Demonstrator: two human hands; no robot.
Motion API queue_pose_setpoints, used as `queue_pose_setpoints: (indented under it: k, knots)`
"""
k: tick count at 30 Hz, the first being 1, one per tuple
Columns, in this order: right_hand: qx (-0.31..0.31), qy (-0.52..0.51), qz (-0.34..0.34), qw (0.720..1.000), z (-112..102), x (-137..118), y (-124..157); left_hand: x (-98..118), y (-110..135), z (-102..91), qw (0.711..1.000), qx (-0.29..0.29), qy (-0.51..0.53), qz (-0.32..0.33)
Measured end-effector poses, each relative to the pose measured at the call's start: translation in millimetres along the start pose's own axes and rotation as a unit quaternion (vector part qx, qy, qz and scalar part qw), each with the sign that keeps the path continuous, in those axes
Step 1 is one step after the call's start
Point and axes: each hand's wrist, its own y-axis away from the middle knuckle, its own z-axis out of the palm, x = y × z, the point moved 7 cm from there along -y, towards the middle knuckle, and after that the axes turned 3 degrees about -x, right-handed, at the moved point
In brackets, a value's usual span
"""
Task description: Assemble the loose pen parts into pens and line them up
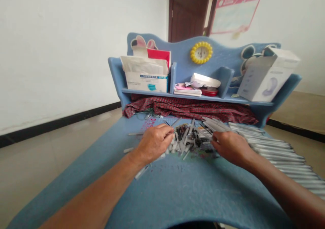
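Observation:
My left hand (pixel 155 141) is over the left side of a heap of loose pen parts (pixel 181 141), its thumb and fingers pinched together. A thin dark tip shows just beyond its fingers, but what they hold is hidden. My right hand (pixel 230 147) is closed at the heap's right side. From its fingertips a thin dark pen refill (pixel 207 128) points up and left. The heap mixes whitish caps, clear tubes and black pieces. Beside my right forearm lie long rows of pens (pixel 284 159), clear-barrelled and side by side. More clear tubes (pixel 214 124) lie behind my right hand.
The blue desk (pixel 177 195) has a shelf at its back holding a mask box (pixel 147 78), papers (pixel 188 90), a red tin (pixel 209 92) and a white box (pixel 269 76). A yellow clock (pixel 201 52) hangs above. Checked cloth (pixel 188 107) lies under the shelf.

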Motion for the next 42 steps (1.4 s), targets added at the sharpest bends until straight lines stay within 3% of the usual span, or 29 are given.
queue_pose_setpoints:
  k: [5, 9, 13, 17, 20, 24, 28, 31, 33, 37, 39, 42]
  knots:
    - [0.017, -0.014, -0.086, 0.996, -24.5, -38.1, 15.6, 31.3, 7.3, -7.0, 0.991, 0.047, -0.045, 0.114]
    - [0.032, -0.032, -0.143, 0.989, -40.3, -69.0, 22.1, 51.8, 13.1, 0.7, 0.981, 0.0, -0.115, 0.155]
    - [0.046, -0.112, -0.183, 0.976, -52.5, -76.5, 17.5, 49.4, 15.1, 11.5, 0.978, -0.038, -0.153, 0.137]
    - [0.048, -0.189, -0.158, 0.968, -53.1, -53.7, 3.7, 34.8, 11.0, 8.5, 0.989, -0.025, -0.119, 0.089]
    - [0.039, -0.084, -0.132, 0.987, -37.1, -44.5, -3.7, 21.6, 7.6, -0.1, 0.997, 0.0, -0.077, 0.025]
    - [0.017, 0.053, -0.21, 0.976, -7.9, -65.8, -0.4, 12.4, 7.1, -2.3, 0.999, 0.005, -0.029, -0.018]
    - [0.077, 0.039, -0.26, 0.962, -4.8, -76.8, 4.4, 7.4, 8.1, 1.8, 0.999, -0.01, 0.012, -0.05]
    - [0.183, -0.119, -0.241, 0.946, -28.2, -60.9, 6.4, 3.8, 8.2, 3.9, 0.995, -0.021, 0.057, -0.081]
    - [0.246, -0.304, -0.19, 0.9, -46.7, -36.9, 7.8, 1.5, 8.2, 5.5, 0.99, -0.03, 0.096, -0.099]
    - [0.255, -0.638, -0.085, 0.721, -59.4, 5.0, 8.5, -1.3, 8.4, 7.9, 0.983, -0.036, 0.136, -0.119]
    - [0.236, -0.72, -0.074, 0.649, -60.3, 12.5, 8.5, -1.7, 8.6, 8.8, 0.981, -0.036, 0.145, -0.122]
    - [0.204, -0.773, -0.068, 0.597, -56.9, 15.2, 6.9, -0.9, 8.8, 10.2, 0.98, -0.037, 0.155, -0.123]
